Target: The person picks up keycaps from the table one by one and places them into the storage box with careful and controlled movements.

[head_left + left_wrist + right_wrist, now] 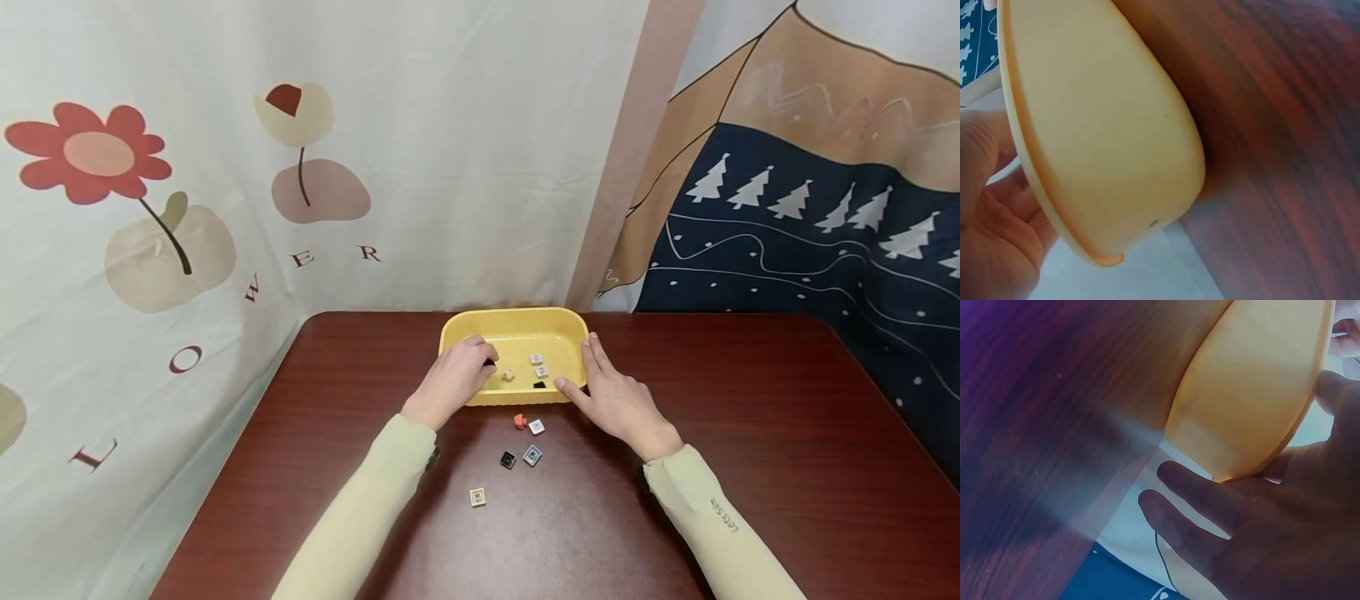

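A yellow plastic bin (517, 398) stands at the far side of the table. My left hand (459, 372) reaches over its left front rim, pinching a small black keycap (490, 362) between thumb and fingers inside. At the bin's right front corner, my right hand (621, 403) touches the rim with its thumb, its straight fingers lying along the outer side. In the bin lie a white keycap (536, 358), another white keycap (542, 372), a cream piece (508, 376) and a black keycap (539, 385), partly hidden by the front wall.
In front of the bin lie an orange-red piece (521, 422), a white keycap (536, 427), a black keycap (507, 459), a blue-grey keycap (532, 455) and, nearer, a beige keycap (477, 497). A printed curtain (465, 167) hangs behind the brown table (720, 392).
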The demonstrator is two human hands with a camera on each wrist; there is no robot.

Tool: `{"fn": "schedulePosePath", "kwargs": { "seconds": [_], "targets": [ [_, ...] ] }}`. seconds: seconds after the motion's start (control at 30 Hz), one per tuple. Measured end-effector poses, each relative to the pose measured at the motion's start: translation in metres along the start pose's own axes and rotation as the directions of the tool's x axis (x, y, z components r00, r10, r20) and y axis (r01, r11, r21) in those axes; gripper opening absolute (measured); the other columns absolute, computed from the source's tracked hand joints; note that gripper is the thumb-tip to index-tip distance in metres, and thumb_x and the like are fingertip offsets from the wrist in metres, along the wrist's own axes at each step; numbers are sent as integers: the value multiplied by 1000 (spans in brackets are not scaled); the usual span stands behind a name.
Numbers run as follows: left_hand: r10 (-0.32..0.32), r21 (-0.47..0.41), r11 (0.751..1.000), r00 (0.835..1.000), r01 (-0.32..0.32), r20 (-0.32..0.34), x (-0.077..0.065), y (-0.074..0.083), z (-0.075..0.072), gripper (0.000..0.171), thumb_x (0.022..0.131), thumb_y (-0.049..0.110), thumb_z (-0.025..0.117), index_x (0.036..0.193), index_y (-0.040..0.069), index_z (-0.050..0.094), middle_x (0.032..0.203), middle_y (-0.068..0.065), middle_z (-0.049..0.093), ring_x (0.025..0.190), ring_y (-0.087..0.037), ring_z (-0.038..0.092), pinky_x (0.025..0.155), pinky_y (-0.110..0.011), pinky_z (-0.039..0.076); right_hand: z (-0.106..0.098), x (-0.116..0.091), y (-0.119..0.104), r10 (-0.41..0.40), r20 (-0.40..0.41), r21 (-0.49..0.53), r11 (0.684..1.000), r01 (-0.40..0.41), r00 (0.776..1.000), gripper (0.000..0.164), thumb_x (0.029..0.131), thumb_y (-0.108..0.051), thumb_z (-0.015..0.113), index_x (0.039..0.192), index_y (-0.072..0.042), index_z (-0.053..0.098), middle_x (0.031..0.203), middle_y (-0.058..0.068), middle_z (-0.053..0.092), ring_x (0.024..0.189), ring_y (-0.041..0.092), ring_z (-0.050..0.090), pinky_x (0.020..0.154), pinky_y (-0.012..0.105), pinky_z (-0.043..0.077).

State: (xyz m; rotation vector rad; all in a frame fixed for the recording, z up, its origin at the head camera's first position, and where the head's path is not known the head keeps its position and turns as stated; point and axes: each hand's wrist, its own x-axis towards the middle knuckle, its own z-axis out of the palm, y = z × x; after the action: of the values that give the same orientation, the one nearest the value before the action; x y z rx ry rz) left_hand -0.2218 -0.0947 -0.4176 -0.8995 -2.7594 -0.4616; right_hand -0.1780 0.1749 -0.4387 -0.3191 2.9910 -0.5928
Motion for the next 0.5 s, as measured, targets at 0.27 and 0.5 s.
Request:
{"fn": "schedulePosePath", "kwargs": {
  "seconds": [0.27,0.5],
  "targets": [
    [-110,26,994,988,108,112,14,0,4,8,93,4,74,98,5,79,96,-9,71,89,-23,67,79,-40,57,-1,1,0,12,14,1,1000,-13,1000,99,101,-72,38,164,1,13,172,19,8,123,47,61,90,63,54],
    [-136,82,989,982,126,133,20,-1,9,22,87,-3,71,71,10,66,74,-2,54,70,-18,47,63,-33,42,-1,1,0,14,14,0,1000,-14,1000,99,101,-72,38,164,1,14,172,19,8,122,47,62,89,62,54]
  ]
}}
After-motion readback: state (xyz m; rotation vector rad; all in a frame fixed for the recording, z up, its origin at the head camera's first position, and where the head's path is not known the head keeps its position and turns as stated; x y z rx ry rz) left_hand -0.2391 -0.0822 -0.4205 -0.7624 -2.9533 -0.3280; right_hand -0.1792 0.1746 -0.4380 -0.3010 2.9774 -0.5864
